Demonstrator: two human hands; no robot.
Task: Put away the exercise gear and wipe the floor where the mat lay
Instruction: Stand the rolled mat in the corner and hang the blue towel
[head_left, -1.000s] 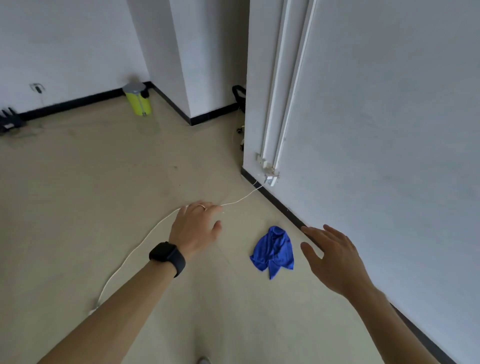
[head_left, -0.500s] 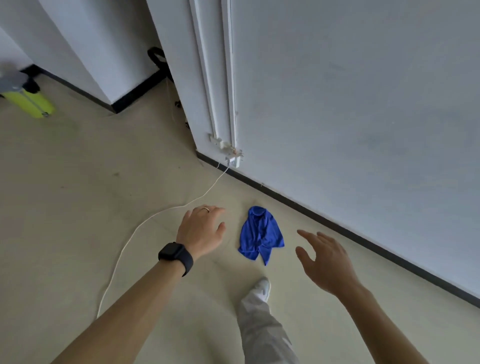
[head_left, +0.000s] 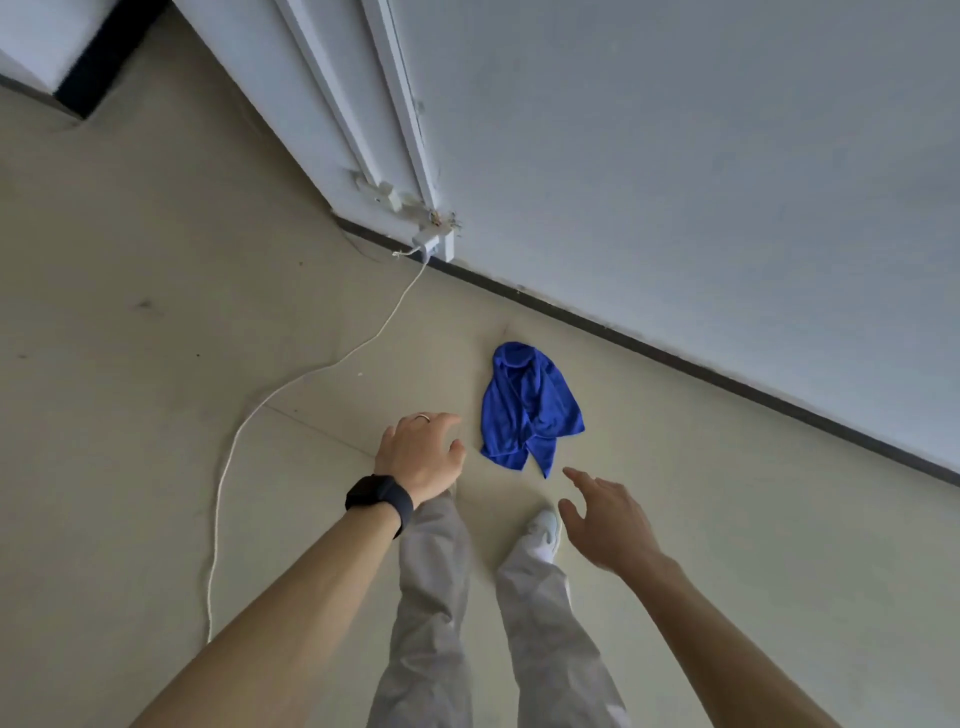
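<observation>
Blue cloth (head_left: 530, 408), crumpled near wall; both hands, left (head_left: 422, 457), right (head_left: 610, 522), spread, empty; risk: white cord (head_left: 244, 426) left snagging foot.

You see a crumpled blue cloth (head_left: 527, 408), soft and matt, lying on the smooth, matt beige floor (head_left: 156, 364).

The left hand (head_left: 421, 457) hides the left foot and its own fingertips, the left forearm (head_left: 291, 587), the right forearm (head_left: 727, 639) and the grey trouser legs (head_left: 431, 597) run off the bottom edge, the white cord (head_left: 228, 467) vanishes behind that left forearm, and the wall fitting (head_left: 434, 241) is too small to read
</observation>
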